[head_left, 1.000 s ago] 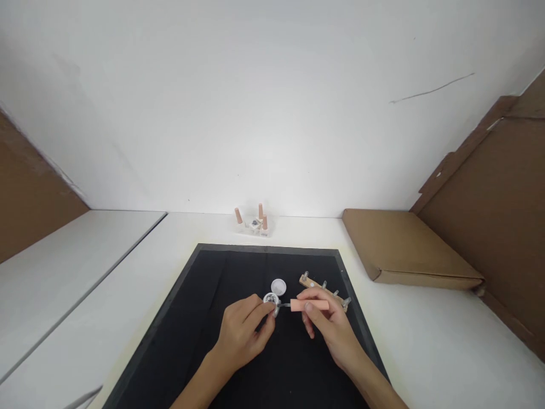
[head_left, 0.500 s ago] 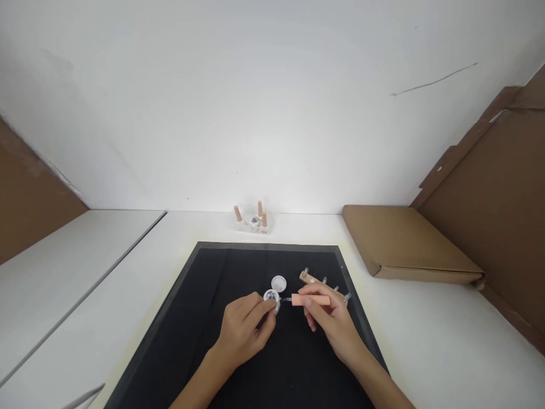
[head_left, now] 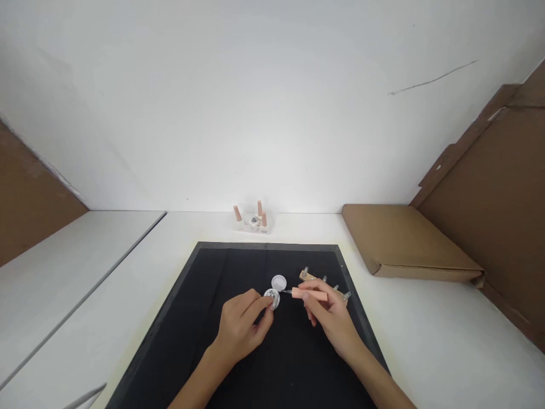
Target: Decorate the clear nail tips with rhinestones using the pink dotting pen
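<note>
My left hand (head_left: 246, 321) has thumb and index finger pinched over a small white jar (head_left: 277, 295), which holds grey-silver bits. Between those fingertips is a small shiny greyish piece like a false nail tip (head_left: 273, 303), partly hidden. My right hand (head_left: 330, 312) grips a nail polish brush by its peach handle (head_left: 310, 293), with the thin brush end pointing left towards the jar. Just behind the jar lies its round white lid (head_left: 279, 282). Partly behind my right hand is a wooden strip (head_left: 307, 276) with several clear nail tips standing on it.
A black mat (head_left: 204, 301) covers the middle of the white table (head_left: 123, 272). Behind it, a clear holder (head_left: 251, 228) carries bottles with peach caps. A flat cardboard box (head_left: 409, 241) lies at right. Cardboard panels stand at both sides, and a white wall is behind.
My left fingers and the shiny piece have shifted slightly left, over the jar. The brush has moved a little up and left, its tip now nearer the lid.
</note>
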The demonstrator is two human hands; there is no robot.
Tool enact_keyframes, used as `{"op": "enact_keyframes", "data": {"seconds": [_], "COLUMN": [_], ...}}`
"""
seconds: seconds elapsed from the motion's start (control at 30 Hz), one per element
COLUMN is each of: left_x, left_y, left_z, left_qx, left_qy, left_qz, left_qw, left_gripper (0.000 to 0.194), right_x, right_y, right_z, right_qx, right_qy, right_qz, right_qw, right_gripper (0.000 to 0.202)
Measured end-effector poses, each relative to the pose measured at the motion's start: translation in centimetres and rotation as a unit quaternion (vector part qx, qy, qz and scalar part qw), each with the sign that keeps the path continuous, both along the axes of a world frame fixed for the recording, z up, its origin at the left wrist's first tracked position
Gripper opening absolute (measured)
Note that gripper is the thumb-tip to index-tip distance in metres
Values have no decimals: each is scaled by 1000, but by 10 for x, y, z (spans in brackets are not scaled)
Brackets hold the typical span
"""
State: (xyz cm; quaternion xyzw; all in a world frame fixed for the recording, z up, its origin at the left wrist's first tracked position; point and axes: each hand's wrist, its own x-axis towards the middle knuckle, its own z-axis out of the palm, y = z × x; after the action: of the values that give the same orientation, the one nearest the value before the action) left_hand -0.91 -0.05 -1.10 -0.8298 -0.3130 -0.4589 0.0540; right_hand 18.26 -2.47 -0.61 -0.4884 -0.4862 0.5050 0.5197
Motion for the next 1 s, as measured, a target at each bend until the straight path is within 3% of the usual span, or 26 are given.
{"op": "enact_keyframes", "data": {"seconds": [0.37, 0.73, 1.0], "left_x": [-9, -8, -9], "left_y": [9, 6, 5], "left_z": [-1, -1, 0], "left_qx": [-10, -25, -30], "left_qy": [-13, -13, -20], "left_qz": [62, 65, 59], "left_qw": [998, 997, 998], "left_gripper": [8, 7, 8], "right_x": [-10, -16, -26], "right_y": [-5, -5, -3], "right_z": [-1, 3, 10], "right_qx": [70, 147, 172], "right_qy": [-143, -343, -426], "right_qz": [91, 92, 112], "right_qw": [983, 923, 881], "right_gripper": [17, 20, 17]}}
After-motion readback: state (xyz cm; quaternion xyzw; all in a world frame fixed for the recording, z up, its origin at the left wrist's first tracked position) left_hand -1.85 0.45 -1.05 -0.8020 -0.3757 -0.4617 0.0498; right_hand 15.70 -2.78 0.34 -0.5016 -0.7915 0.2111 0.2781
